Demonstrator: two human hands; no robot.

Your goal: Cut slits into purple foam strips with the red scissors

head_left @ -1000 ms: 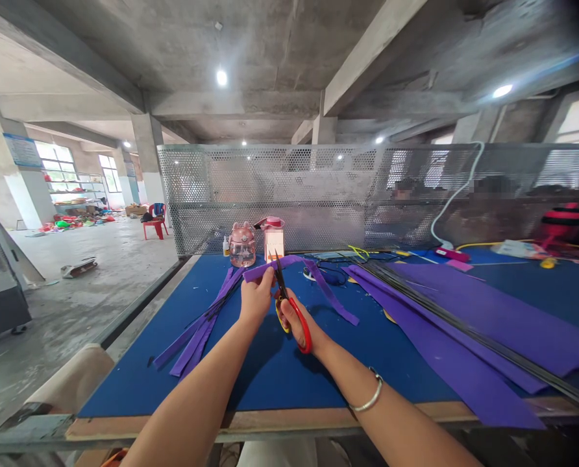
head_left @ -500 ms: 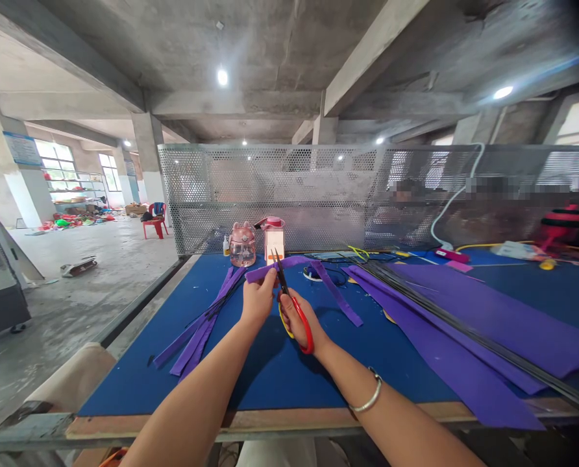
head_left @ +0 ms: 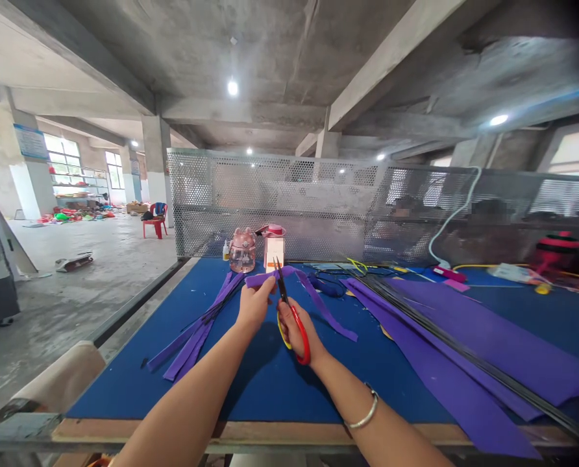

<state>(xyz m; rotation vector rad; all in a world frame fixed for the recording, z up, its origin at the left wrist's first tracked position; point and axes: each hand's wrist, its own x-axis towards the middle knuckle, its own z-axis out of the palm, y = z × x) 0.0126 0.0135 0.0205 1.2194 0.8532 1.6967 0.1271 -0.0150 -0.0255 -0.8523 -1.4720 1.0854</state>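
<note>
My left hand [head_left: 255, 303] pinches a long purple strip [head_left: 324, 311] close to one end, and the rest of it arcs over to the right and down to the table. In my right hand [head_left: 294, 324] is a pair of scissors [head_left: 301, 344] with red and yellow handles. Their dark blades point away from me and up, slightly parted, at the strip just right of my left fingers. To the left lie several cut purple strips [head_left: 185, 353] crossed by thin black rods [head_left: 216, 308]. Wide purple sheets [head_left: 435, 363] lie on the right.
The blue table [head_left: 260, 395] has a wooden front edge. A bundle of long black rods [head_left: 445, 324] lies across the sheets. A pink bottle [head_left: 242, 251], a small white bottle [head_left: 226, 250] and a pink-lidded bottle [head_left: 274, 232] stand before a perforated metal screen [head_left: 270, 188].
The view has shifted a little. Both hands have moved slightly down and left relative to it, and the strip's hanging part has swung a bit left. Both grips are the same.
</note>
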